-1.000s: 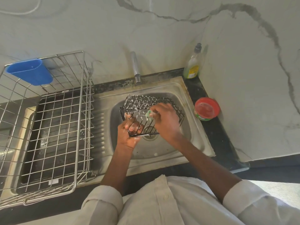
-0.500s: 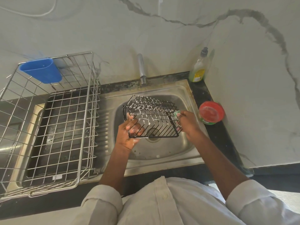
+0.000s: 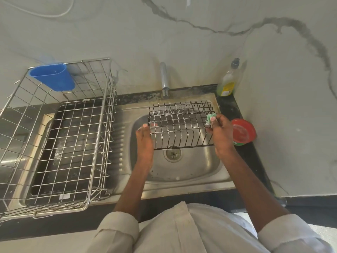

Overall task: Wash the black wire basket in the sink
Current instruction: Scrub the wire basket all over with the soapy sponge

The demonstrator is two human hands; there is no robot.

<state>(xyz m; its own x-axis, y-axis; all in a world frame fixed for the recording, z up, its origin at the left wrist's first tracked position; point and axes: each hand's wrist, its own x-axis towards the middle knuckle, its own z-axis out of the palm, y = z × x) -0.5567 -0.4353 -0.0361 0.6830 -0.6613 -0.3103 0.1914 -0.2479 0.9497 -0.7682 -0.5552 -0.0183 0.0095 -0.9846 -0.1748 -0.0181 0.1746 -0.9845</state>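
- Pale marble-look wall (image 3: 182, 48) with grey veins rises behind a dark countertop (image 3: 244, 154) that holds a steel sink (image 3: 184, 172).
- Far left, a large silver wire rack (image 3: 54, 143) of square mesh sits on the ribbed draining board, with a smooth blue plastic cup (image 3: 54, 76) hooked on its back rim.
- Left hand (image 3: 144, 141) lies with straight fingers flat against the left end of the black wire basket (image 3: 180, 125).
- That basket, thin rods flecked with white foam, is held above the round drain (image 3: 172, 153), below the tap (image 3: 164, 81).
- Right hand (image 3: 221, 133) grips the basket's right end, pinching a green scrubber (image 3: 210, 118).
- Right of the sink, on the counter's narrow strip, a soap bottle (image 3: 228, 81) stands in the corner and a round red tub (image 3: 242, 132) sits just beside the right hand.
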